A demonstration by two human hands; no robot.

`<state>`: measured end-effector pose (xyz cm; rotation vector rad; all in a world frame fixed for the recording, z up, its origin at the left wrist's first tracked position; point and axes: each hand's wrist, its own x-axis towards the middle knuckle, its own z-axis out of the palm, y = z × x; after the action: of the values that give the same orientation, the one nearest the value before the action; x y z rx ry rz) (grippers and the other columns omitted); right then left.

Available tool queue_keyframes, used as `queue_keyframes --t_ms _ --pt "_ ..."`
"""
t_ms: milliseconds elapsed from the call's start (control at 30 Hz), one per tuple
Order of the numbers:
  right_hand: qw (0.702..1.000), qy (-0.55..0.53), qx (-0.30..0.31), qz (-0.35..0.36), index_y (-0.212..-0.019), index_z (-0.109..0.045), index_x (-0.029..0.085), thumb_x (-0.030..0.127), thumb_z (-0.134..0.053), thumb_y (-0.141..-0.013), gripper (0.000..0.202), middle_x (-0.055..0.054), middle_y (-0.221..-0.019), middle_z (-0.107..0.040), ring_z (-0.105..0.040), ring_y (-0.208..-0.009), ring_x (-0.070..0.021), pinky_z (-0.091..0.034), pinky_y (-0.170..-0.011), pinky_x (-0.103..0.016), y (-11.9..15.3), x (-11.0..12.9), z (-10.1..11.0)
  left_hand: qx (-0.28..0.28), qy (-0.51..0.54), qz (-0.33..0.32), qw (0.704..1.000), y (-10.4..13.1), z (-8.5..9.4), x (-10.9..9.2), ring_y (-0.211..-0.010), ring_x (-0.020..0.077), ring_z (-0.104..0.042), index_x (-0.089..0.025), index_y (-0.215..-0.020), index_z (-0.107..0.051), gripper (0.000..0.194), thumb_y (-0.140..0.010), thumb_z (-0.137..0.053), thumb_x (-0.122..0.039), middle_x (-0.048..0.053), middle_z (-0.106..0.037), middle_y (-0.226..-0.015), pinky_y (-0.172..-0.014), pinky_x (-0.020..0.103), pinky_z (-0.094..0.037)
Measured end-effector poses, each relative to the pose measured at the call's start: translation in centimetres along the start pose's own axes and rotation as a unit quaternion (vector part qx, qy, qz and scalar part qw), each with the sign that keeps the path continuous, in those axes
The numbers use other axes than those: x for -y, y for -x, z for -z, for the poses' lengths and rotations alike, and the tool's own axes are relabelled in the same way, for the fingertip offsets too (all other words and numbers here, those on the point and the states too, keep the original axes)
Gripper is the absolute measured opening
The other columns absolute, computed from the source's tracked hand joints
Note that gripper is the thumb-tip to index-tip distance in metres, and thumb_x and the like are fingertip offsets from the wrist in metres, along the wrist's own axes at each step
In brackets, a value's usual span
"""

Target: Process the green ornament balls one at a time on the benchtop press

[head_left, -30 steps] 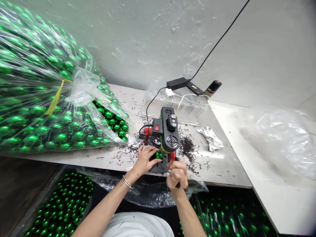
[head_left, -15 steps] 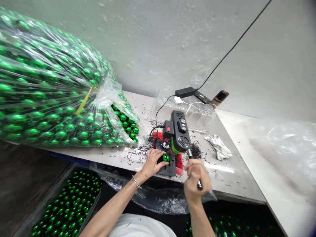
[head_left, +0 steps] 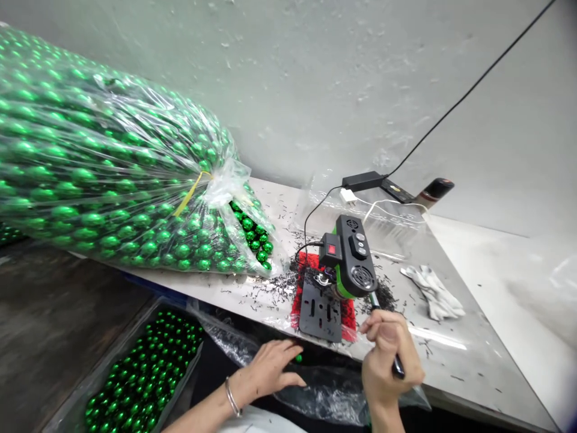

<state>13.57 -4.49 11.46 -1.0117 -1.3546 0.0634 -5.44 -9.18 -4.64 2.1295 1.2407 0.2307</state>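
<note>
My left hand (head_left: pixel 273 371) is just off the table's front edge, with thumb and fingers apart and nothing between them. A shiny green ball (head_left: pixel 299 358) shows just past its fingertips, below table height and apart from them as far as I can see. My right hand (head_left: pixel 391 355) is wrapped round the black-gripped lever (head_left: pixel 398 367) of a small black and green bench drill press (head_left: pixel 356 255). The slotted black base plate (head_left: pixel 321 310) of the press carries no ball and rests on a red mat (head_left: pixel 349 313).
A big clear bag of green balls (head_left: pixel 112 180), tied with yellow, lies left. A lined bin of balls (head_left: pixel 144 373) stands below. Plastic sheeting (head_left: pixel 324 394) hangs at the front edge. Black shavings (head_left: pixel 270 294), white gloves (head_left: pixel 435 291) and a power adapter (head_left: pixel 363 180) lie on the table.
My left hand has drawn back from the base plate to below the table edge and let go of the green ball. My right hand stays on the lever. The view has shifted left.
</note>
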Motion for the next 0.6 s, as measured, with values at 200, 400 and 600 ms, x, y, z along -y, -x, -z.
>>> queue_keyframes --t_ms 200,400,600 --pt "0.999 -0.024 -0.028 -0.02 -0.131 -0.052 0.019 0.022 -0.067 -0.086 0.048 -0.013 -0.12 -0.061 -0.066 -0.069 -0.012 -0.056 -0.056 -0.027 2.9 -2.0 1.5 0.108 -0.107 0.086 0.985 0.9 -1.0 3.9 -0.12 0.0371 -0.062 -0.018 -0.126 -0.066 0.054 -0.076 -0.079 -0.034 0.019 -0.068 -0.127 -0.107 0.05 -0.042" --pt "0.925 0.108 0.365 -0.023 -0.112 -0.064 0.018 0.037 -0.062 -0.091 0.028 -0.009 -0.098 -0.072 -0.071 -0.083 -0.0184 -0.06 -0.072 -0.031 11.8 -5.3 6.6 0.14 -0.024 0.033 0.989 3.8 -0.3 4.3 -0.087 0.0237 -0.07 -0.02 -0.087 -0.076 0.028 -0.092 -0.049 -0.024 0.009 -0.077 -0.091 -0.086 0.032 -0.047" --pt "0.75 0.275 0.594 -0.095 -0.14 -0.053 0.017 0.062 -0.071 -0.076 0.08 -0.019 -0.122 -0.07 -0.066 -0.113 -0.0334 -0.052 -0.095 -0.049 19.5 -7.7 8.8 0.226 0.181 0.003 0.957 5.6 2.7 1.5 -0.056 0.0111 -0.045 -0.018 -0.069 -0.073 0.035 -0.087 -0.056 -0.042 -0.003 -0.057 -0.055 -0.055 0.02 -0.033"
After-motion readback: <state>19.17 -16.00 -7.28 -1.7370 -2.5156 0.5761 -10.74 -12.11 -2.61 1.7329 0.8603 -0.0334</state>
